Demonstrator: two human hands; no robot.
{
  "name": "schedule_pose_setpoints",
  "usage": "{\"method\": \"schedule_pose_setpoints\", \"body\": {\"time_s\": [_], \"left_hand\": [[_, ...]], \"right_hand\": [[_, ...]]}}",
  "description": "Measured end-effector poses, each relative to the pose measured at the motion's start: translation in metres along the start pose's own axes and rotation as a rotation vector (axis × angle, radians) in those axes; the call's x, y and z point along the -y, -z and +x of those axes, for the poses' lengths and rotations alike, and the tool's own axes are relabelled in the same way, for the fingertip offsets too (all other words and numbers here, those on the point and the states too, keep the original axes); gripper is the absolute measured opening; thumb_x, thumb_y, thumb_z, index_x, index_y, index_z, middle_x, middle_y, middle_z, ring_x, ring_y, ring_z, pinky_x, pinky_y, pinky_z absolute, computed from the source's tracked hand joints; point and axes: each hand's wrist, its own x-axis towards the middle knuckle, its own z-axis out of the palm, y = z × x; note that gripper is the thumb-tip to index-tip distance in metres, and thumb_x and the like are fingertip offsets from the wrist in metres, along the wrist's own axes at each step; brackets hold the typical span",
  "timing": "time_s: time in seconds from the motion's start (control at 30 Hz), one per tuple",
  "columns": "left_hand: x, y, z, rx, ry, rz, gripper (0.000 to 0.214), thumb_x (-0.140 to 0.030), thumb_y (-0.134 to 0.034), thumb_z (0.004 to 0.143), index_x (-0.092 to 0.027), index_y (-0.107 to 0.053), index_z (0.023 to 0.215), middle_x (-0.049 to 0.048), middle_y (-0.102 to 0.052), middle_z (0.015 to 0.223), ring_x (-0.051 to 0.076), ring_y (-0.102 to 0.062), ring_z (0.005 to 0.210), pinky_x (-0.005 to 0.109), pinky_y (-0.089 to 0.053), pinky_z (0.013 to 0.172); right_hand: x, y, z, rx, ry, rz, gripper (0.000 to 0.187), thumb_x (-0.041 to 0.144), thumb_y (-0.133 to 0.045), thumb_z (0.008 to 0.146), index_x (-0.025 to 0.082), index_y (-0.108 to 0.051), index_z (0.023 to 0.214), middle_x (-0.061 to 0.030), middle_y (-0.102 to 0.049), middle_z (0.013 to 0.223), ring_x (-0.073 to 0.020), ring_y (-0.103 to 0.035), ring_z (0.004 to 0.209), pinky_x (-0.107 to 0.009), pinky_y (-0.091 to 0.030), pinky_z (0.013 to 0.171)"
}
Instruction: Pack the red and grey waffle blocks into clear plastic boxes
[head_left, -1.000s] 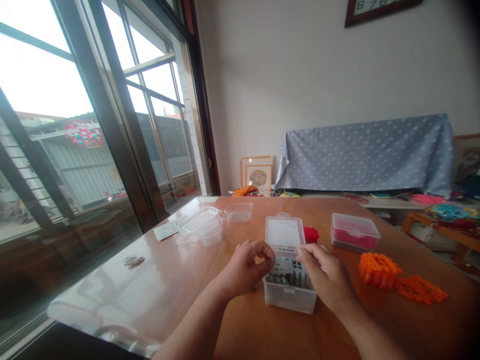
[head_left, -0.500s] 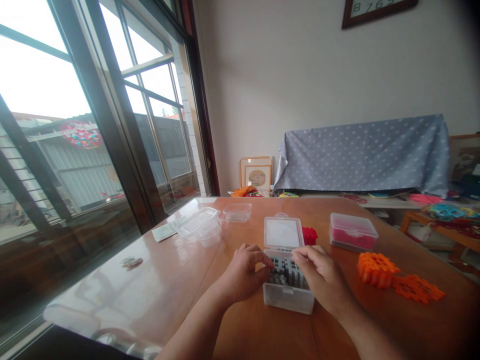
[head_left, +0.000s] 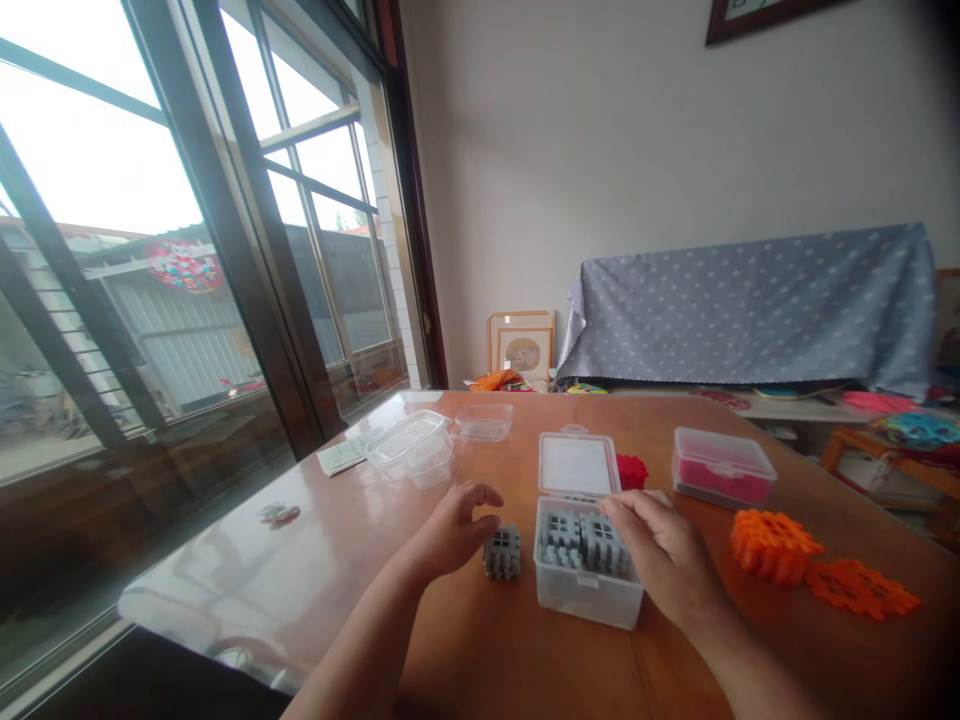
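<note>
grey block (head_left: 502,553), orange tiles (head_left: 772,547), polka-dot cloth (head_left: 750,310)

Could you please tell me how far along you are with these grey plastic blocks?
Early on, it seems. One grey block stands out on the table, just beside the left hand. The right hand is at the open clear box, fingers over its contents. Several grey blocks remain inside that box.
</note>
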Motion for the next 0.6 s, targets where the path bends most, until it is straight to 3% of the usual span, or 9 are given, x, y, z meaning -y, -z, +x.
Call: {"method": "schedule_pose_setpoints", "body": {"time_s": [0.17,0.37,0.6], "left_hand": [[0.022,-0.002,-0.011,0.109,0.086,0.03,0.036,-0.028,-0.068,0.081,-0.021,-0.069,0.116,0.0087,-0.067,0.121,0.027,-0.061,0.114,0.037,-0.048,0.099],[0.017,0.001,-0.02,0.216,0.106,0.02,0.07,-0.042,-0.085,0.068,-0.025,-0.063,0.132,0.0107,-0.063,0.133,0.034,-0.056,0.123,0.045,-0.045,0.105],[0.024,-0.001,-0.017,0.143,0.121,0.028,0.045,-0.035,-0.076,0.076,-0.023,-0.069,0.118,0.0088,-0.067,0.121,0.029,-0.06,0.114,0.042,-0.046,0.102]], "right_hand": [[-0.001,0.0,0.0,0.015,-0.04,-0.001,0.034,0.05,-0.052,0.099,0.024,-0.071,0.088,-0.0044,-0.067,0.088,-0.0234,-0.064,0.09,-0.034,-0.047,0.084],[-0.003,-0.002,0.0,0.014,-0.06,0.003,0.037,0.053,-0.051,0.098,0.023,-0.071,0.088,-0.0061,-0.068,0.088,-0.0244,-0.064,0.09,-0.034,-0.049,0.082],[-0.003,-0.002,0.0,0.012,-0.071,-0.003,0.038,0.053,-0.051,0.097,0.023,-0.073,0.087,-0.0055,-0.069,0.088,-0.0239,-0.065,0.089,-0.033,-0.05,0.081]]}}
